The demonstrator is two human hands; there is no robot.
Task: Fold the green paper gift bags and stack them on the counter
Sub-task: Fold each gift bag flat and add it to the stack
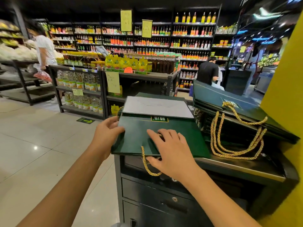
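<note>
A flat dark green paper gift bag (pixel 137 136) lies on the counter (pixel 237 167), its grey folded bottom flap (pixel 157 107) turned up at the far end. My left hand (pixel 106 133) grips the bag's left edge, thumb on top. My right hand (pixel 170 148) presses flat on the bag near its front edge, fingers spread, over a gold rope handle (pixel 147 166) that hangs off the counter. To the right lies a slanted pile of more green bags (pixel 246 110) with gold rope handles (pixel 236 145).
The counter is a dark cabinet with drawers (pixel 164 202) below. A yellow wall (pixel 285 89) stands at the right. Store shelves (pixel 134 69) with bottles fill the background. A person in white (pixel 44 48) stands far left and a person in black (pixel 207 71) beyond the counter.
</note>
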